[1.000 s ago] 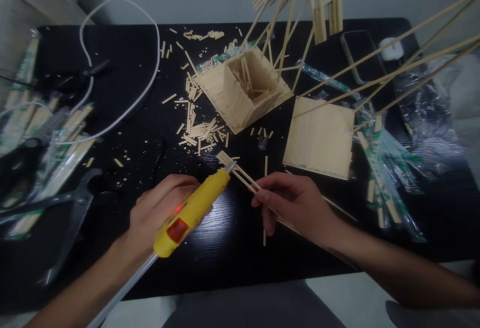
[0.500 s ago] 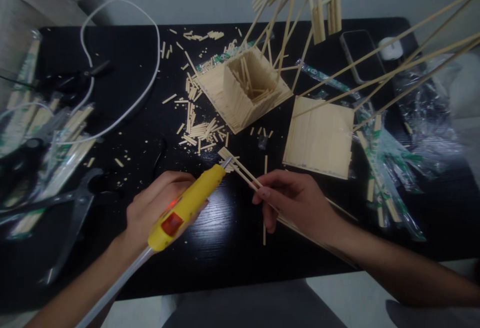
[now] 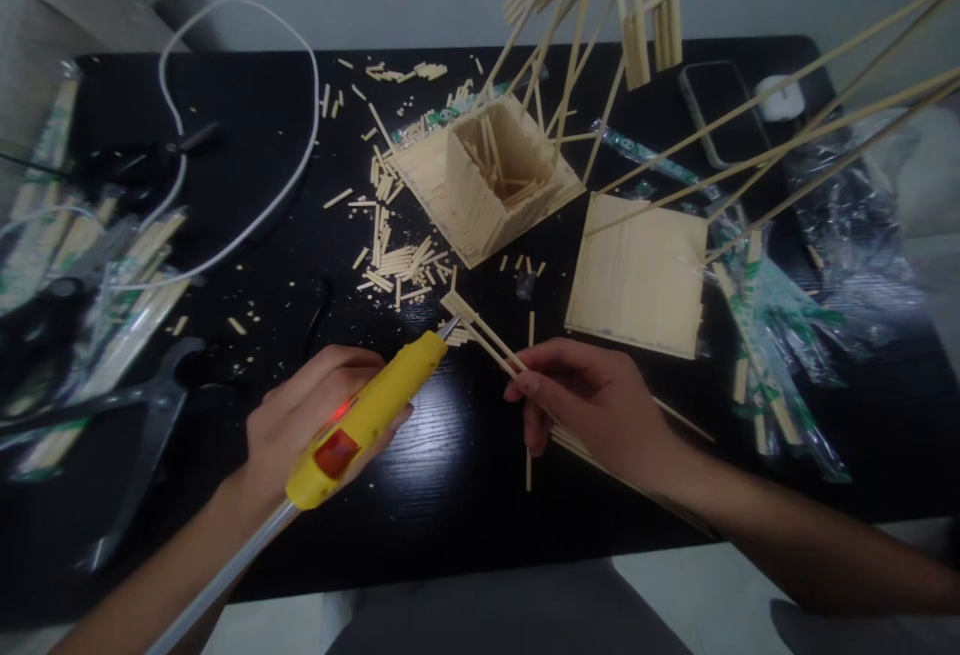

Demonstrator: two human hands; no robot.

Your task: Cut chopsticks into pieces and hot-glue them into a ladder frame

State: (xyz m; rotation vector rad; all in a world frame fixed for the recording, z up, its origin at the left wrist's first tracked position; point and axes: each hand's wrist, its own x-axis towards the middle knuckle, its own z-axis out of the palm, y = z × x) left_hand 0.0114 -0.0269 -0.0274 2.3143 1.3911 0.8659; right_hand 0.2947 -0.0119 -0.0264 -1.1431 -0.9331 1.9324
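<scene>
My left hand [image 3: 319, 405] is wrapped round a yellow hot glue gun [image 3: 367, 420] with a red switch and a glowing light. A pale glue stick [image 3: 225, 575] runs out of its back end. Its metal nozzle is at the left side of two thin wooden sticks [image 3: 491, 337], close to their joined far end; whether it touches them I cannot tell. Those sticks are pinched between the thumb and fingers of my right hand [image 3: 592, 400]. Beneath this hand, another thin stick [image 3: 530, 475] lies on the black table [image 3: 450, 525].
Behind stands a square stick box [image 3: 487, 175] on a flat base, with cut stick pieces [image 3: 401, 260] beside it. Right are a square stick panel [image 3: 641, 275], wrapped chopsticks [image 3: 765, 365] and a phone [image 3: 720, 115]. Pliers [image 3: 161, 400] and a white cable [image 3: 311, 135] lie left.
The glue gun has shifted slightly left and down, its nozzle drawing back a little from the stick ends. My right hand and its sticks have barely moved.
</scene>
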